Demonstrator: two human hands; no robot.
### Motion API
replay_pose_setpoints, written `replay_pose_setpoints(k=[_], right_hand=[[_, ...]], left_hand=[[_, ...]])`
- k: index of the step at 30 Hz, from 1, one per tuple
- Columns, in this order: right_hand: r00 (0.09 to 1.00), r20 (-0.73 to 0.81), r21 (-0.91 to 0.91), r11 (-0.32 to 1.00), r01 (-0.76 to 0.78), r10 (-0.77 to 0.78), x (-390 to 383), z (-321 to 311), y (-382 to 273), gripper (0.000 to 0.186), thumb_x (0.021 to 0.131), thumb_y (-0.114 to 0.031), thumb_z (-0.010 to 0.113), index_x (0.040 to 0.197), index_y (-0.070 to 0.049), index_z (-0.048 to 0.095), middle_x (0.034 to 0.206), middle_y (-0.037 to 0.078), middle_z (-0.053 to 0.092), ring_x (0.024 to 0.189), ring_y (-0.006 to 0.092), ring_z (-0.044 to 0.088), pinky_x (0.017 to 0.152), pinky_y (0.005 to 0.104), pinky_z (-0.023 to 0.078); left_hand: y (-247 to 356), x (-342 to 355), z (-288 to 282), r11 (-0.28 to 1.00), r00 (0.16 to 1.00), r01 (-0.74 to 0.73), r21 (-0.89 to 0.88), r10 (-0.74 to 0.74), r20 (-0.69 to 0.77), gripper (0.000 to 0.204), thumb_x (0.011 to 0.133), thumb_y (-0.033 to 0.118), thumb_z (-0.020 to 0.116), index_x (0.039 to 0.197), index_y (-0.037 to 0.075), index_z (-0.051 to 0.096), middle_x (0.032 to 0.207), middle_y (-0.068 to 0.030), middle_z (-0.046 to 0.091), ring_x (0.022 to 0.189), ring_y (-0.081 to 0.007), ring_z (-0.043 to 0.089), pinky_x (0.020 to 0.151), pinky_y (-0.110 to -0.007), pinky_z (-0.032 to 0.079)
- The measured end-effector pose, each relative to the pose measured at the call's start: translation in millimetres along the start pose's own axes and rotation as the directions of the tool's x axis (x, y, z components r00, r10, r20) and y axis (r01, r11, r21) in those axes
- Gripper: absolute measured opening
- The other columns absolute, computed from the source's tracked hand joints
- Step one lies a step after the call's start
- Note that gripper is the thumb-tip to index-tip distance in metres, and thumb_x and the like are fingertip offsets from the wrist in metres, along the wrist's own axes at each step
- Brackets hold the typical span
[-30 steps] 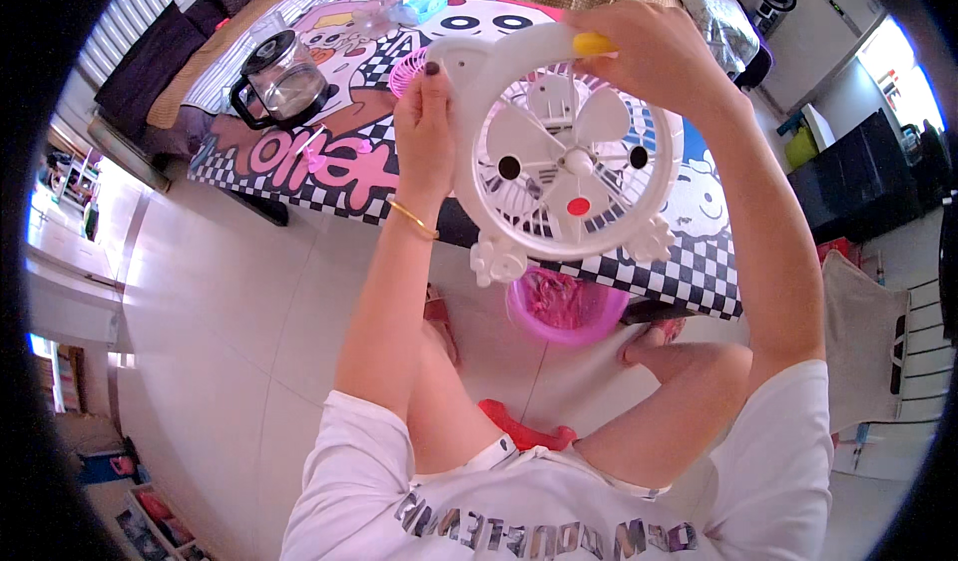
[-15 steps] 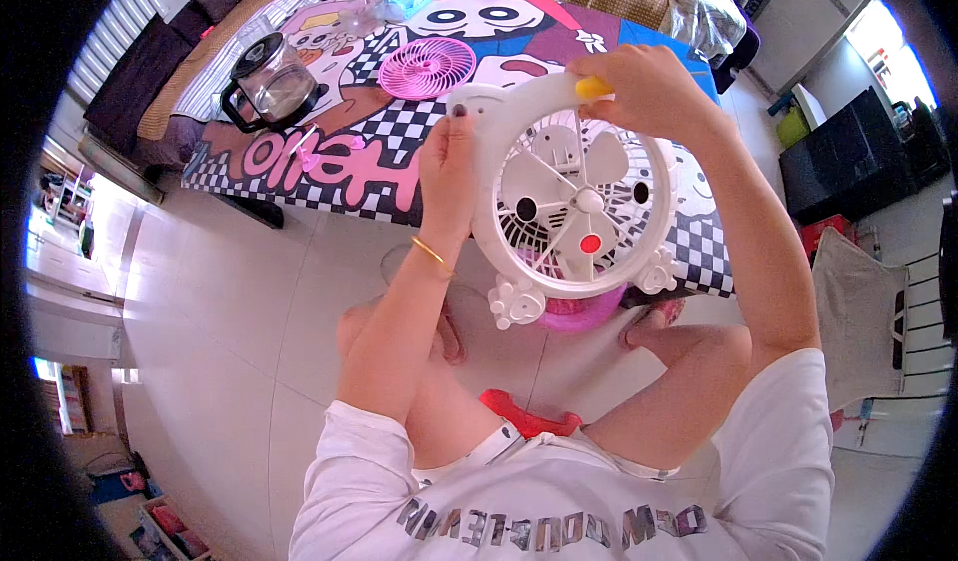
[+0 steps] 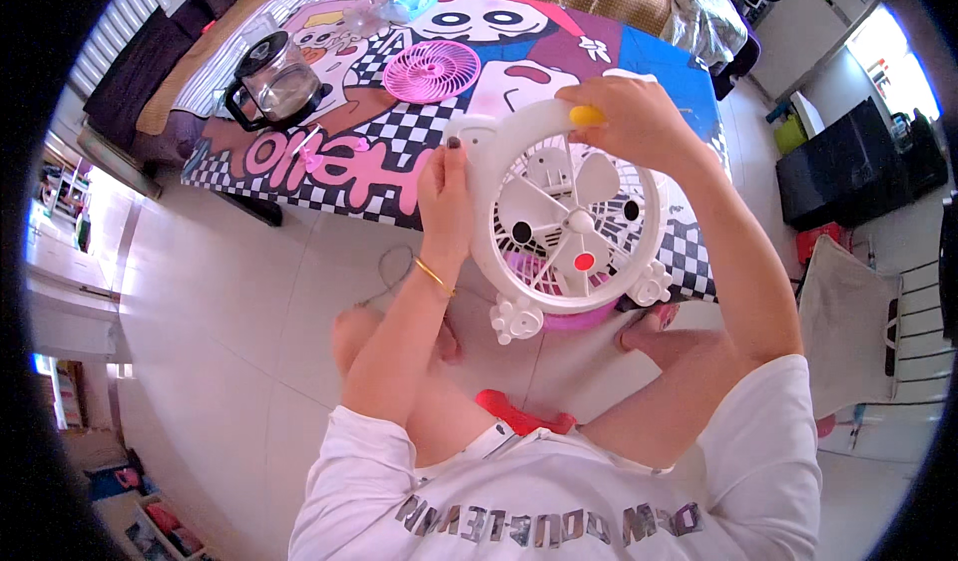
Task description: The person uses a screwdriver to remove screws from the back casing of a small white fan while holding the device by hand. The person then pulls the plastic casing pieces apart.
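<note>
A white cartoon-shaped fan with an ear, paw-shaped feet, black eye spots and a red nose is held up in front of me, its blades showing inside the ring. My left hand grips its left rim, thumb pressed near the ear. At the top right of the ring, my right hand is wrapped over the rim. A small yellow piece shows at those fingers; its kind cannot be made out. Beyond, a round pink fan grille lies on the table.
The table wears a colourful cartoon cloth. A glass jug with black handle stands at its left, near pink-and-white small parts. A tissue pack lies at the back. Below the fan is a pink round object.
Both hands and the fan have shifted slightly left and down. The grip on the fan looks the same.
</note>
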State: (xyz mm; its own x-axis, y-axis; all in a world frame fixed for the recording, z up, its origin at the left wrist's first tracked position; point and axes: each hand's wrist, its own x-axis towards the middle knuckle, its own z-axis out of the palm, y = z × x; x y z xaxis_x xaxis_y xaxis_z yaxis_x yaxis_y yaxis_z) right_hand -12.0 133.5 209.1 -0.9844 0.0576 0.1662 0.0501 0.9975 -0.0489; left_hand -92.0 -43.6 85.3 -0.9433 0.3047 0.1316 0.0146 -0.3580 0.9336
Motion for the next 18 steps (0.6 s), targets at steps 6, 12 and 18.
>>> replay_pose_setpoints(k=[6, 12, 18], right_hand=[[0.995, 0.076, 0.087, 0.994, 0.065, -0.072, 31.4, 3.2, -2.9, 0.04, 0.07, -0.022, 0.071, 0.107, -0.011, 0.061, 0.098, 0.01, 0.063, 0.093, 0.0265, 0.057, 0.082, 0.0362, 0.043], [0.926, 0.294, 0.048, 0.972, 0.231, -0.235, 85.9, 6.9, -17.2, 0.047, 0.066, -0.02, 0.073, 0.11, -0.012, 0.059, 0.105, 0.009, 0.06, 0.096, 0.0267, 0.056, 0.081, 0.0367, 0.044], [0.736, 0.512, 0.284, 0.896, 0.341, -0.442, 158.0, 23.5, -35.8, 0.046, 0.067, -0.024, 0.073, 0.108, -0.01, 0.059, 0.11, 0.007, 0.054, 0.095, 0.0239, 0.055, 0.081, 0.0353, 0.043]], left_hand=[[-9.2, 8.7, -13.2, 0.999, 0.997, 0.045, -0.009, -0.045, -0.059, 0.031, 0.094, 0.029, 0.044, 0.078, 0.003, 0.049, 0.066, 0.005, 0.04, 0.061, -0.0041, 0.034, 0.054, -0.021, 0.031], [-1.5, 1.6, -30.3, 0.989, 0.976, 0.091, 0.116, -0.065, -0.207, 0.031, 0.094, 0.029, 0.043, 0.077, 0.003, 0.048, 0.066, 0.0045, 0.039, 0.06, -0.0053, 0.032, 0.052, -0.022, 0.028], [-9.3, -1.3, -35.5, 0.981, 0.937, 0.177, 0.084, -0.142, -0.32, 0.033, 0.095, 0.03, 0.039, 0.08, 0.002, 0.048, 0.067, 0.0031, 0.04, 0.061, -0.0061, 0.034, 0.054, -0.022, 0.032]])
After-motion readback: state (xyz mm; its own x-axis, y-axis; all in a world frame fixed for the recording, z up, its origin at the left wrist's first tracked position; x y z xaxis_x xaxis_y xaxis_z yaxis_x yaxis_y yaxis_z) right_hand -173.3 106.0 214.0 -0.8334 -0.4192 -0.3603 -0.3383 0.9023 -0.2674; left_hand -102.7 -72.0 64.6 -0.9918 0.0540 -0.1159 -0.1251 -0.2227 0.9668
